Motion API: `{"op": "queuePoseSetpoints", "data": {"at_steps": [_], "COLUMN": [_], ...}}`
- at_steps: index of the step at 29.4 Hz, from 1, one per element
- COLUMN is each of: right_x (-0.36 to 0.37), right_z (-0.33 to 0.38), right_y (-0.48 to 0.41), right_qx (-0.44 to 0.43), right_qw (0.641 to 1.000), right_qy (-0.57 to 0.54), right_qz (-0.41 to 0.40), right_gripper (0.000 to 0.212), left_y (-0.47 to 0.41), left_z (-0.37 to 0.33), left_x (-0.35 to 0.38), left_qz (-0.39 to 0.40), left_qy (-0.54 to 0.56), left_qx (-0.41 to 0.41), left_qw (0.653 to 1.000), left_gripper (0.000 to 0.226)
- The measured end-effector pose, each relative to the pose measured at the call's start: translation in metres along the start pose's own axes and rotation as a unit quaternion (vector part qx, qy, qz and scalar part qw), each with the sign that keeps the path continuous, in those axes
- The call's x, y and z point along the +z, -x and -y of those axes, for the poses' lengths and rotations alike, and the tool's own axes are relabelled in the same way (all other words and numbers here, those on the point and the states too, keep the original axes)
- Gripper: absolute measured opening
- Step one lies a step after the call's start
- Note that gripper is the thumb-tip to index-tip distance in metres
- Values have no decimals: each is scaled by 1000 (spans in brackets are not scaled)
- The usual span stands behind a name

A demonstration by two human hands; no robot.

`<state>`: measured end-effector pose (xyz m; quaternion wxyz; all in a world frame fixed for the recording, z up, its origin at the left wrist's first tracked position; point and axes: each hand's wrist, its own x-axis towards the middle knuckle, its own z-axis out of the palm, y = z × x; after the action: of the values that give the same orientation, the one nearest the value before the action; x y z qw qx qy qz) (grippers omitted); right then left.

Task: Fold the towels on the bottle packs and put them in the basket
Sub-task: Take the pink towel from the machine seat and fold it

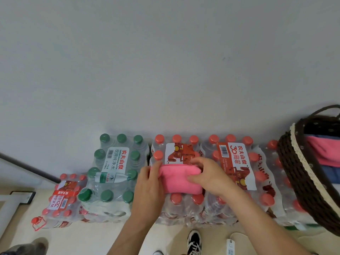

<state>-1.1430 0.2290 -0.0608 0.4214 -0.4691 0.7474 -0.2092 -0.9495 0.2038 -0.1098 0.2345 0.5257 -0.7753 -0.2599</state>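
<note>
Since the pink towel (179, 181) is already being kept folded small, it's being gripped at both ends: the left hand (149, 186) is being curled round its left end, the right hand (207, 174) over its right end. Its long axis is being run straight from fingers to fingers, on top of a red-capped pack (176, 198). The basket (290, 162) is being kept well right of the fingers, so the right hand is probably nearer. Being counted: one towel held, five packs on top, one basket, stacked towels (323, 153) inside (number unclear).
</note>
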Motion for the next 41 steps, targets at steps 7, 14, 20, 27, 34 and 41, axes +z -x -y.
{"op": "queuePoseSetpoints", "data": {"at_steps": [7, 14, 20, 27, 34, 41], "right_x": [-9, 4, -30, -104, -218, -296], "right_z": [10, 43, 30, -22, -101, -178], "right_y": [27, 73, 103, 127, 154, 141], "right_qx": [11, -29, -40, -81, -65, -18], "right_qw": [970, 960, 942, 947, 945, 954], "right_qy": [-237, -270, -332, -252, -159, -58], "right_qz": [60, -65, -32, -181, -278, -295], "right_gripper": [31, 34, 26, 17, 18, 15], "left_y": [5, 16, 9, 5, -6, -18], "left_z": [-14, -48, -74, -161, -270, -341], "left_x": [-65, -68, -56, -22, 51, 132], "left_qz": [161, 20, -27, 40, 220, 150], "left_qy": [408, 427, 400, 361, 388, 108], "left_qx": [-172, -137, -88, -23, -9, 124], "left_qw": [882, 894, 912, 932, 895, 975], "left_gripper": [21, 25, 22, 24, 22, 15]}}
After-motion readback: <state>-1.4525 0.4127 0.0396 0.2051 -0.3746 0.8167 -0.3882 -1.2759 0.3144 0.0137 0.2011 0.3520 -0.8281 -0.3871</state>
